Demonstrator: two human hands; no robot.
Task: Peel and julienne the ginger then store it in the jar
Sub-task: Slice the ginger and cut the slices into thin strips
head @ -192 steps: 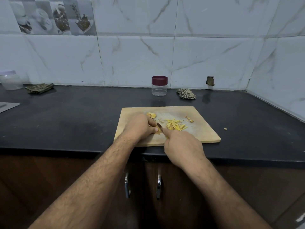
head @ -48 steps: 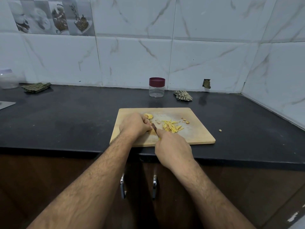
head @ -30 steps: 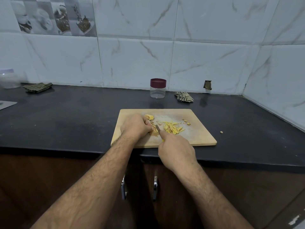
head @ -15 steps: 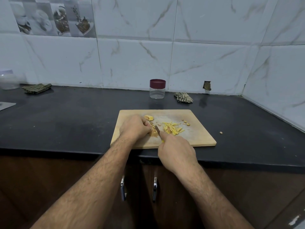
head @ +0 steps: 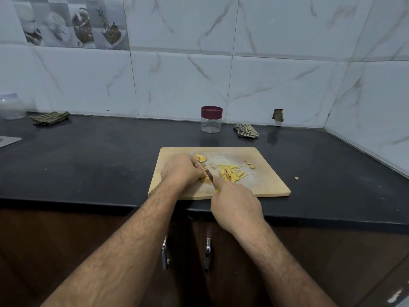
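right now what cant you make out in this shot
Head view only:
- Ginger piece being cut: hidden under the left hand.
- Knife handle: wrapped by the right hand.
- Container at far left: cut off by the frame edge.
- Speck on the counter: too small to identify.

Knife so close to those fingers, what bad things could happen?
The knife cuts right beside the left hand pinning the ginger, so a slip could nick a finger. One bit already lies off the board; more may scatter. The jar is still lidded.
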